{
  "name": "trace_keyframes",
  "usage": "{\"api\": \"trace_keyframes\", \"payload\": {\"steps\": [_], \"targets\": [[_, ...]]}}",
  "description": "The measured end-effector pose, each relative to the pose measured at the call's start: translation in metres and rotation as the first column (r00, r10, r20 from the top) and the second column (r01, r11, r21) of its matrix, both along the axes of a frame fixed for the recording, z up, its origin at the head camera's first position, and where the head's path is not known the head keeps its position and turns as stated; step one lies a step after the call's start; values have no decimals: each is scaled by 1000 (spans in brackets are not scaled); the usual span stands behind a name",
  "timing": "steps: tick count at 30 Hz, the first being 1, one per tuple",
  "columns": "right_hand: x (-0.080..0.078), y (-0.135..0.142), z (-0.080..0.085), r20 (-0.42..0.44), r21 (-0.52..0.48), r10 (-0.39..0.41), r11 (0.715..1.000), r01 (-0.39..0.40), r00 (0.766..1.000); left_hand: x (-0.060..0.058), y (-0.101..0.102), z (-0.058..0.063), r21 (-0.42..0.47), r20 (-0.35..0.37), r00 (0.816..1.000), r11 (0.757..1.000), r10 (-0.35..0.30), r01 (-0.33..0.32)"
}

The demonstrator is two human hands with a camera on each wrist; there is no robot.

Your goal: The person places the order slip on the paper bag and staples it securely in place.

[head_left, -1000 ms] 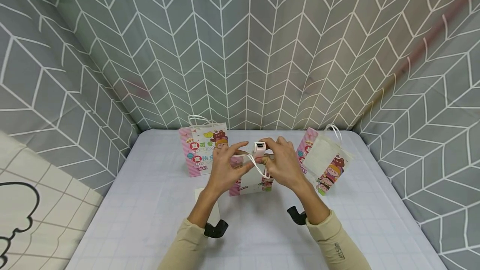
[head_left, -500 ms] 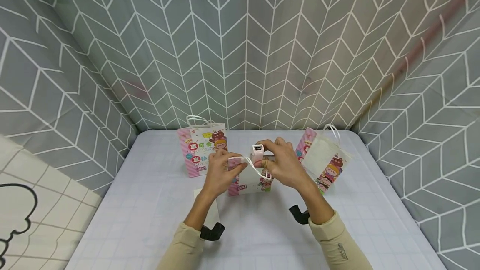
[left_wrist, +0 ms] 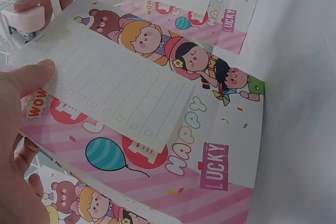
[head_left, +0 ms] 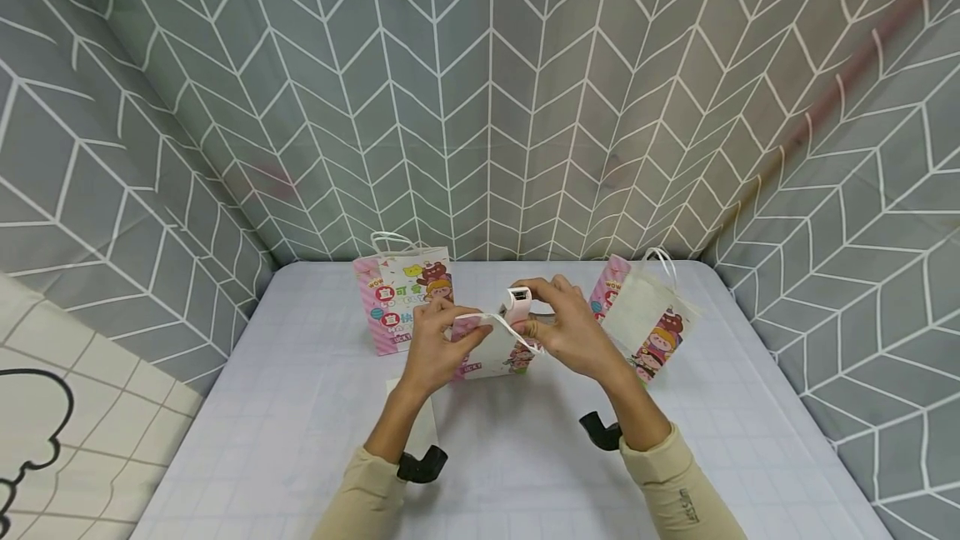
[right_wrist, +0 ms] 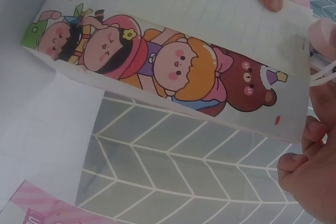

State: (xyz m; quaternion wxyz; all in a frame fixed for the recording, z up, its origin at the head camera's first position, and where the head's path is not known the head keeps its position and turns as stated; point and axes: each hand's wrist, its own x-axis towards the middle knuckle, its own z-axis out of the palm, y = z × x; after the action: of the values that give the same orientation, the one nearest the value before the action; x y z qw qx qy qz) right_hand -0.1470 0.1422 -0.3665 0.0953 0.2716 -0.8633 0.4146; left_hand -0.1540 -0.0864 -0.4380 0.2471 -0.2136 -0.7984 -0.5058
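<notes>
My left hand [head_left: 438, 340] pinches a lined checklist sheet [left_wrist: 121, 82] against the front of a pink and white paper gift bag [left_wrist: 239, 124], thumb on the sheet near the bag's top edge. Cartoon figures and a teal balloon decorate the bag. Its white cord handle [head_left: 519, 341] flops forward over the sheet. In my right hand [head_left: 566, 327] is a small pale pink stapler [head_left: 516, 304], held between thumb and fingers at the bag's mouth. The left wrist view shows the stapler's metal end right at the sheet's upper edge.
Behind to the left stands a matching gift bag [head_left: 405, 298]. Another gift bag [head_left: 663, 338], with a white sheet [head_left: 633, 315] on its front, leans at the right. More white paper [head_left: 424, 427] lies on the table [head_left: 300, 407] by my left forearm. A patterned curtain [head_left: 480, 107] hangs behind.
My left fingers, spread apart a second ago, have come together on the bag's top edge. The middle bag has shifted slightly left and its bottom has swung up a little. The stapler has moved slightly.
</notes>
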Motion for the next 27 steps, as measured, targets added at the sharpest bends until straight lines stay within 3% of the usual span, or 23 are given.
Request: {"api": "trace_keyframes", "payload": {"steps": [7,18,27], "targets": [[-1,4,2,10,-59,-16,998,17,1000,3,-3,2,8,-9,1000,1000,5,-5],[-5,10,-1,-56,-191,-46,981,35,997,9,-14,4,56,5,1000,998,22,-22],[-7,17,-8,-6,-229,-66,971,63,998,17,-35,9,111,22,996,990,89,-91]]}}
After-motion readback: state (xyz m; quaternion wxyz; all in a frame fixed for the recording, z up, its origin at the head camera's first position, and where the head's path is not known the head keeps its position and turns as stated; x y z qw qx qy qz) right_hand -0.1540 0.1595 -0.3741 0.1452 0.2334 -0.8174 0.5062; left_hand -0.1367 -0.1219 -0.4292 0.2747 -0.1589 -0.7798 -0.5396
